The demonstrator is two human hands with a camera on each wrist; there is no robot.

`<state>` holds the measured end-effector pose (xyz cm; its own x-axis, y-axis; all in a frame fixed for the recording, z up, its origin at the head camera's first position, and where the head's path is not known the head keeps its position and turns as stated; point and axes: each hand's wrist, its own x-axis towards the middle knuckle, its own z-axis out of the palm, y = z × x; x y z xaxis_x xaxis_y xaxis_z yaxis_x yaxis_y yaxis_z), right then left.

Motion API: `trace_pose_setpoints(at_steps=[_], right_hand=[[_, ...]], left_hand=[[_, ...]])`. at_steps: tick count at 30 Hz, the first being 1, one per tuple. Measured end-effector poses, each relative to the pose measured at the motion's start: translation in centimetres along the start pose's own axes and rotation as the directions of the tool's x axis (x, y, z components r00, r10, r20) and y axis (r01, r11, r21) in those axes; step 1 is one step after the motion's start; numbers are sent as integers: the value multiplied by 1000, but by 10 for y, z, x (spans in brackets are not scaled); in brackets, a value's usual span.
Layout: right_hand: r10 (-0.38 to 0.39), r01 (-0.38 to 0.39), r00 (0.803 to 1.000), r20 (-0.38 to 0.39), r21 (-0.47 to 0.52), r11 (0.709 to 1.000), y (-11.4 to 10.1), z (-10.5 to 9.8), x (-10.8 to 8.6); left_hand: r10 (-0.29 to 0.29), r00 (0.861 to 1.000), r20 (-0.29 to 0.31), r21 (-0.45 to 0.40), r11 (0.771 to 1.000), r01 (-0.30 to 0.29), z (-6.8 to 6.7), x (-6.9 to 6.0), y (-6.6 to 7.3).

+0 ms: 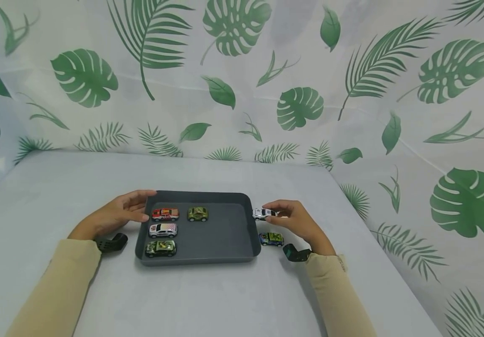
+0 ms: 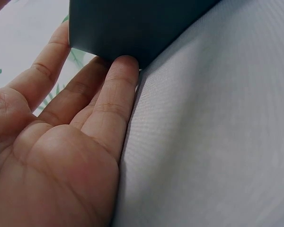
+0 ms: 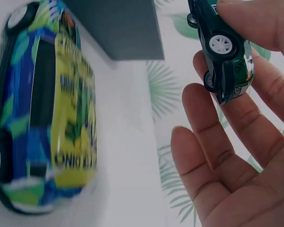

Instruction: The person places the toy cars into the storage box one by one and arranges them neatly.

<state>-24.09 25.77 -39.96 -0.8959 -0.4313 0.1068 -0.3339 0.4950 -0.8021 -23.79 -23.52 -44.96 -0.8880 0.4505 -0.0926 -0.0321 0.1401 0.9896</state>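
My left hand [image 1: 113, 216] touches the left side of a dark grey tray [image 1: 225, 238], thumb at the rim; in the left wrist view its fairly straight fingers [image 2: 118, 90] lie against the outer wall. Just past the tray's right rim, my right hand [image 1: 294, 219] pinches a white toy car [image 1: 263, 214] between thumb and fingers. The right wrist view shows this car's dark underside and white wheels [image 3: 221, 44], raised off the table. Below that hand, a blue, green and yellow toy car [image 1: 271, 239] stands on the table by the tray.
Inside the tray, a red toy car [image 1: 165, 214], a white one [image 1: 163, 230] and a dark camouflage one [image 1: 160, 248] line the left side. A green camouflage toy car [image 1: 197, 214] stands at the back. White cloth covers the table [image 1: 208, 299]; a leaf-print curtain [image 1: 250, 112] hangs behind.
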Motion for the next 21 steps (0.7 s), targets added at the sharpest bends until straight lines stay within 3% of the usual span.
trace_pose_setpoints(at_steps=[21], right_hand=[[-105,107,992,63,-16,994,-32,25,7]], left_hand=[[-6,1000,-9,-9,1000,6,-1,0,0]])
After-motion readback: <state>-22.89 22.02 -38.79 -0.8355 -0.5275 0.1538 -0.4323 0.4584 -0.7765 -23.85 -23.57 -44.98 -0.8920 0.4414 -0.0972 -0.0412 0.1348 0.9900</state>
